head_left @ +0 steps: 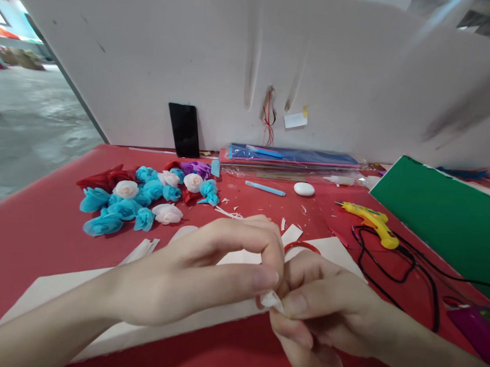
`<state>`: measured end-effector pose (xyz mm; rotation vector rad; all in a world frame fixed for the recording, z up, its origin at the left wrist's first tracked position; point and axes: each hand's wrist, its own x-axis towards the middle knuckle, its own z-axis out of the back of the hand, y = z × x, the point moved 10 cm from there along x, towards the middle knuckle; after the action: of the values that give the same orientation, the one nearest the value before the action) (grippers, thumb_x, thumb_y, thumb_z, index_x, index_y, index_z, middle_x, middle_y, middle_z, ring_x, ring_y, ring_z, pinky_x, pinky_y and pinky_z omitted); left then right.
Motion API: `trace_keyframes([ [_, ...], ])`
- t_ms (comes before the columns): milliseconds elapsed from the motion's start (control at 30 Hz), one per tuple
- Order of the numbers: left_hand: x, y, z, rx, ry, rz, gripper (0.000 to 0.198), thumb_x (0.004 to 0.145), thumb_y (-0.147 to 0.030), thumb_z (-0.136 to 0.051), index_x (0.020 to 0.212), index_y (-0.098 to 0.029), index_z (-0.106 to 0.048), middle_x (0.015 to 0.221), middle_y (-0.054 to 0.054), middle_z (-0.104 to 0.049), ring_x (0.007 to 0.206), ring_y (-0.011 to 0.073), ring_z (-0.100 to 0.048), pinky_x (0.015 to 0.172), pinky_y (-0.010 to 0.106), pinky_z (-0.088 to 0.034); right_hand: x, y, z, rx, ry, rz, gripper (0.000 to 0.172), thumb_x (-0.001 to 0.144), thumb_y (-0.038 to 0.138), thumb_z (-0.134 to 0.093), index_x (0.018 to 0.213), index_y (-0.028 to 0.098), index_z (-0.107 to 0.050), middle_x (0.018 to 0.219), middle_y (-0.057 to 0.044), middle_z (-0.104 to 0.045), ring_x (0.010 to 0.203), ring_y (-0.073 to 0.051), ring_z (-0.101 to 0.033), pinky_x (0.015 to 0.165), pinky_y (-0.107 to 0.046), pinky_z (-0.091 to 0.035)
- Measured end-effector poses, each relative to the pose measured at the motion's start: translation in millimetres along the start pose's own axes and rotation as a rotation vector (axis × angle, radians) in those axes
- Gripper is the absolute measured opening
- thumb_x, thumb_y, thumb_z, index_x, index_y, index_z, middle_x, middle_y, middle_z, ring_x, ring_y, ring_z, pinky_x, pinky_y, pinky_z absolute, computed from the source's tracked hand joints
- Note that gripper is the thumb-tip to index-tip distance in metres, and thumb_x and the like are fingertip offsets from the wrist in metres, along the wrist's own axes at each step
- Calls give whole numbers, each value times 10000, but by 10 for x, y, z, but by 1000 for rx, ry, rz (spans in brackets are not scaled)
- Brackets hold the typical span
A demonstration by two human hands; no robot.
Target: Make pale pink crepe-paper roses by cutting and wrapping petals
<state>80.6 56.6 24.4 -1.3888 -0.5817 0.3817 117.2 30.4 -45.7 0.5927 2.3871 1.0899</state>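
A small twisted white piece of crepe paper (271, 300) is between my two hands, low in the middle of the view. My right hand (329, 299) pinches it between thumb and forefinger. From the left, my left hand (210, 268) comes over it, thumb and bent fingers closed at its upper end; the fingertips partly hide the piece. Behind my hands shows a red loop (303, 244), like a scissors handle; the rest is covered, and I cannot tell if a hand touches it. White paper sheets (84, 301) lie beneath on the red table (231, 343).
Blue, pale pink, red and purple paper flowers (152, 191) cluster at the left. A black phone (184, 130) leans on the board behind. A blue pen (264, 188), white oval object (304, 189) and plastic-wrapped sheets (290, 155) lie farther back; a yellow glue gun (370, 222) with black cord lies right.
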Motion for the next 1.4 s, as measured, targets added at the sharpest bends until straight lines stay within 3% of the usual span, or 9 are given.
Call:
trace_keyframes([
  [400,-19,-50,-23,69,22,-38,343,980,-341,-547,667,-201,-551,724,-16,-543,745,143,-505,799,227,-431,-17,-61,44,-20,-33,-66,289,668,336,-796,701,74,-680,472,47,-546,308,-10,-373,309,-141,-205],
  [667,-11,-53,-50,169,24,24,273,944,-185,-543,672,-181,-565,720,-33,-554,777,119,-519,800,195,-414,-33,-74,20,6,-20,-82,252,685,283,-803,723,66,-680,497,38,-565,365,-26,-436,368,-153,-250],
  [900,-2,-82,-63,156,44,-2,283,961,-221,-516,679,-195,-532,744,-35,-541,805,131,-502,827,197,-394,-7,-55,-29,84,42,-68,211,707,253,-777,709,68,-674,470,29,-570,335,-38,-436,333,-152,-267],
  [1100,8,-64,-54,137,45,-10,277,960,-227,-536,685,-198,-539,744,-30,-533,818,144,-495,854,215,-382,-7,-47,-18,59,-3,-74,212,677,257,-772,664,73,-667,473,35,-567,290,-14,-376,289,-129,-252],
  [1400,11,-22,-21,97,24,-9,318,995,-292,-517,695,-189,-528,763,-35,-506,744,113,-482,709,189,-398,-32,119,-133,-4,126,90,210,869,234,-599,691,121,-592,402,75,-468,289,-19,-356,316,-117,-247],
])
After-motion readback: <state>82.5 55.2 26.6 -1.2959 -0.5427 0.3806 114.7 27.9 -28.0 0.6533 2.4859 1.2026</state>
